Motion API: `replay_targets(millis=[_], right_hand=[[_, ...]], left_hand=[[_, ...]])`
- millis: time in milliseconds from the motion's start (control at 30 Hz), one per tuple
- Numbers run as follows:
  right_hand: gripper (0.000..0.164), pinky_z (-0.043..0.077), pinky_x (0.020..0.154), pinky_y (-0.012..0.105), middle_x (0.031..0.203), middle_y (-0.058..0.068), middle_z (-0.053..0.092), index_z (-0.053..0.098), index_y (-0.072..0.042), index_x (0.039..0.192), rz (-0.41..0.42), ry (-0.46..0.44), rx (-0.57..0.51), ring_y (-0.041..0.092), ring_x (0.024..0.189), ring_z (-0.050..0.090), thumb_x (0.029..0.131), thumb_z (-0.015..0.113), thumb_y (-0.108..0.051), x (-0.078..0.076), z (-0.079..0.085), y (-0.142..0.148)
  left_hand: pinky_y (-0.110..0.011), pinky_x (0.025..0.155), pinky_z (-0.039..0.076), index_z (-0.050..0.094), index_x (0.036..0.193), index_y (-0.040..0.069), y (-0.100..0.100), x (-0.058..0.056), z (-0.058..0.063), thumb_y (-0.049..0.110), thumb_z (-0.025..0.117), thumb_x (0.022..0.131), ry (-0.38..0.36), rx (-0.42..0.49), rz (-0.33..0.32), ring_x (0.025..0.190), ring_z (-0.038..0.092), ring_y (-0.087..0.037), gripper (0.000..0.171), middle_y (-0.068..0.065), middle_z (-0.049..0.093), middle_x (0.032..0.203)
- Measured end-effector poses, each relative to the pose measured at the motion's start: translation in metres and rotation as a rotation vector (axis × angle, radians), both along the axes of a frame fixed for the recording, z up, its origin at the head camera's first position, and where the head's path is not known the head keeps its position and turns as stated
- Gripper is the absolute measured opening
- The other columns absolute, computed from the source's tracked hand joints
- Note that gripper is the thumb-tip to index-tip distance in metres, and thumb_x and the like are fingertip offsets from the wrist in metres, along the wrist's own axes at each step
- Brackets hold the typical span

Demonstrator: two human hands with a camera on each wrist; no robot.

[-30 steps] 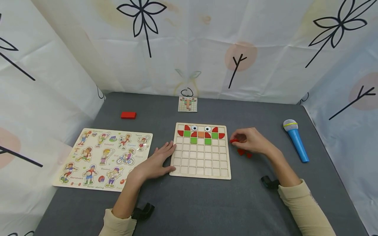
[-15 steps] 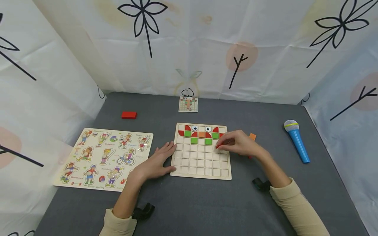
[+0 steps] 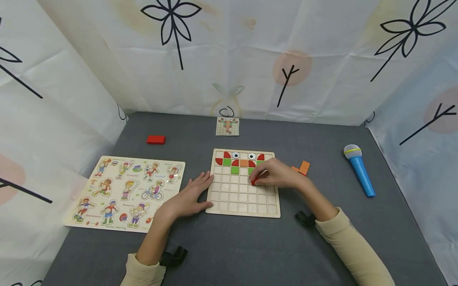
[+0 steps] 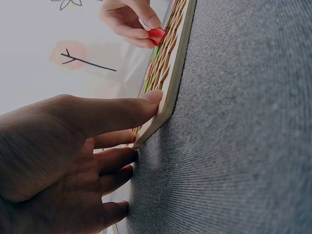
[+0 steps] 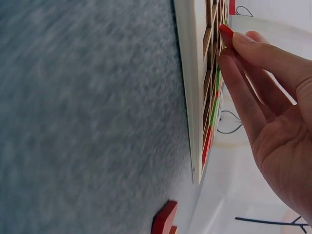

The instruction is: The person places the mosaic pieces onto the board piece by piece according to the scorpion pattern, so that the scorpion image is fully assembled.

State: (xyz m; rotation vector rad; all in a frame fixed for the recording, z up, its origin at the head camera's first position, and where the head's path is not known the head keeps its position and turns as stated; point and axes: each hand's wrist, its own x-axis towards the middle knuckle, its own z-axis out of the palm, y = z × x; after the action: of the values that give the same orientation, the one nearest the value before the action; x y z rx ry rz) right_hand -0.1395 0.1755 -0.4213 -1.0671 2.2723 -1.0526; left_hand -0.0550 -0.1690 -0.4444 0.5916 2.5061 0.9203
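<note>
**Red piece pinched over a wooden grid board**

So the grip of the right hand is pinching that small red piece between thumb and fingertips, tilted, right by the square just below the right-hand green tile. Can't tell if it's touching the board. The left hand has its grip spread, thumb resting on the board's near left corner and fingers along the left edge.

The board's got two round eye pieces in the top row, plus red quarter-rounds, green squares and an orange square around them; part of that is behind the right hand.

Just right of the board there's a little bunch of loose orange pieces, with some red peeking out beside them. Further right, a blue toy mic with a yellow ring.

Over on the left is a picture board full of sporty kids. I can make out "Baseball" and "Roller-skating"; most other words are too tiny. Behind it, a red block, and a small picture card sits at the far edge of the dark grey surface.
</note>
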Motion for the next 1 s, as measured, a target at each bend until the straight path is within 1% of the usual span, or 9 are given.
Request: replay_targets(millis=[100,233,400,500,633,700,867,933,1000], right_hand=[[0.012,0.067,0.095,0.036,0.111,0.012,0.083,0.083,-0.003,0.107,0.005,0.018,0.020,0.026,0.106,0.080,0.097,0.077,0.001,0.000,0.001,-0.004],[0.012,0.067,0.092,0.037,0.110,0.010,0.083,0.083,-0.004,0.105,0.001,0.064,0.045,0.023,0.102,0.080,0.096,0.077,0.001,0.001,0.002,-0.008],[0.014,0.066,0.085,0.033,0.104,0.008,0.083,0.083,-0.005,0.103,0.000,0.132,0.061,0.018,0.092,0.079,0.095,0.076,0.003,0.000,-0.001,-0.010],[0.013,0.065,0.082,0.031,0.099,0.007,0.083,0.083,-0.006,0.102,-0.006,0.164,0.065,0.016,0.089,0.078,0.094,0.077,0.002,-0.001,-0.003,-0.010],[0.012,0.066,0.081,0.032,0.098,0.007,0.082,0.082,-0.006,0.102,-0.021,0.197,0.059,0.016,0.088,0.078,0.093,0.079,0.002,-0.002,-0.005,-0.012],[0.011,0.066,0.080,0.034,0.098,0.007,0.081,0.081,-0.006,0.101,-0.031,0.204,0.059,0.016,0.087,0.077,0.092,0.080,0.001,-0.002,-0.006,-0.013],[0.011,0.065,0.080,0.034,0.098,0.007,0.080,0.081,-0.007,0.102,-0.056,0.200,0.062,0.015,0.087,0.076,0.092,0.082,-0.001,-0.002,-0.005,-0.012],[0.012,0.065,0.080,0.035,0.098,0.007,0.079,0.081,-0.007,0.102,-0.081,0.202,0.054,0.015,0.087,0.076,0.091,0.082,-0.001,-0.002,-0.004,-0.009],[0.012,0.064,0.080,0.036,0.098,0.006,0.079,0.081,-0.007,0.102,-0.112,0.208,0.053,0.015,0.087,0.075,0.092,0.082,-0.002,-0.001,-0.002,-0.004]], left_hand=[[-0.075,0.133,0.010,0.030,0.171,0.003,-0.002,-0.002,-0.009,0.027,0.078,0.100,0.009,0.000,0.005,0.171,0.013,-0.045,0.089,-0.020,0.018,0.182],[-0.072,0.135,0.013,0.030,0.171,0.005,-0.005,-0.006,-0.027,0.027,0.080,0.098,0.037,-0.022,0.014,0.171,0.014,-0.041,0.092,-0.016,0.018,0.183],[-0.072,0.135,0.014,0.030,0.171,0.005,-0.006,-0.008,-0.036,0.025,0.082,0.096,0.061,-0.029,0.017,0.172,0.015,-0.039,0.093,-0.015,0.019,0.182],[-0.074,0.134,0.014,0.031,0.171,0.005,-0.006,-0.006,-0.031,0.027,0.080,0.098,0.057,-0.009,0.013,0.171,0.015,-0.042,0.091,-0.017,0.020,0.182],[-0.076,0.132,0.011,0.031,0.171,0.004,-0.004,-0.001,-0.013,0.028,0.079,0.099,0.022,0.025,0.005,0.170,0.014,-0.045,0.090,-0.020,0.020,0.182],[-0.077,0.131,0.012,0.032,0.170,0.003,-0.004,0.000,-0.012,0.030,0.078,0.100,0.031,0.041,-0.003,0.170,0.014,-0.045,0.088,-0.021,0.020,0.181],[-0.076,0.132,0.012,0.031,0.170,0.000,-0.002,0.000,-0.006,0.026,0.078,0.100,0.027,0.018,-0.004,0.170,0.014,-0.045,0.087,-0.023,0.020,0.181],[-0.075,0.133,0.011,0.031,0.169,-0.001,0.000,0.001,0.000,0.022,0.079,0.099,0.007,0.004,0.004,0.170,0.014,-0.047,0.088,-0.023,0.019,0.181],[-0.075,0.133,0.011,0.031,0.169,-0.001,0.000,0.000,0.000,0.022,0.078,0.099,0.006,0.002,0.005,0.170,0.013,-0.047,0.088,-0.023,0.019,0.181]])
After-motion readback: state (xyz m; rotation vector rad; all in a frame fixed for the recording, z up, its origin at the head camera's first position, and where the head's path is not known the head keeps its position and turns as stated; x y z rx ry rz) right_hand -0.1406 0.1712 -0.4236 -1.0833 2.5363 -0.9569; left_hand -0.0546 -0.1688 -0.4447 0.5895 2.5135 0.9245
